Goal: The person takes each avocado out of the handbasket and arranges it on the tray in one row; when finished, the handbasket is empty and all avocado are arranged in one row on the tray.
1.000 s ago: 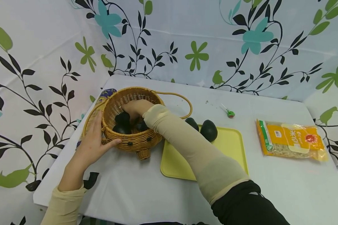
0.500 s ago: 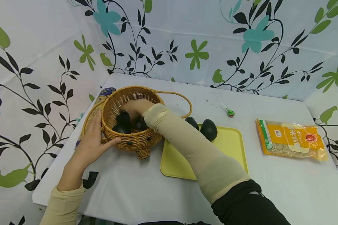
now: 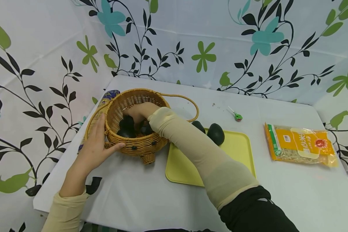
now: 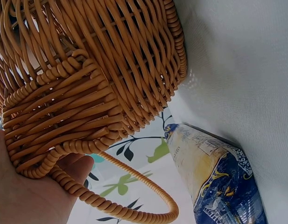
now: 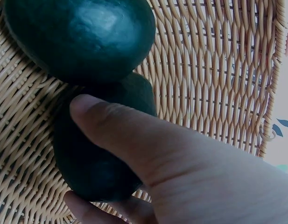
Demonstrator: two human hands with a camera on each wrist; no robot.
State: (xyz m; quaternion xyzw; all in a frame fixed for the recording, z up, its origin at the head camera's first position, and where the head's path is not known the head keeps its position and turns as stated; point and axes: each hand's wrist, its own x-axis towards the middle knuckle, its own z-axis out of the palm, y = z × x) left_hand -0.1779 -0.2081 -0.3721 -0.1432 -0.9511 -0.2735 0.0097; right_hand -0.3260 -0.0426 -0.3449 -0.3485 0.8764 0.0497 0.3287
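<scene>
On the table's left stands a brown wicker basket (image 3: 143, 141) with dark green avocados inside. My right hand (image 3: 141, 111) reaches down into it. In the right wrist view the thumb lies over one avocado (image 5: 94, 154) and fingers show beneath it, so the hand grips it; another avocado (image 5: 83, 37) touches it. My left hand (image 3: 94, 146) rests against the basket's left side, fingers extended and thumb spread toward the front. In the left wrist view, a woven ear-like flap (image 4: 64, 107) and a looped handle (image 4: 125, 210) are beside that palm. The right fingertips are partly hidden.
A yellow tray (image 3: 240, 154) lies right of the basket, with two avocados (image 3: 215, 134) at its far left, partly behind the right forearm. A lollipop (image 3: 237, 116) and an orange grain packet (image 3: 301, 145) lie farther right. A blue and yellow bag (image 4: 223, 186) is left of the basket.
</scene>
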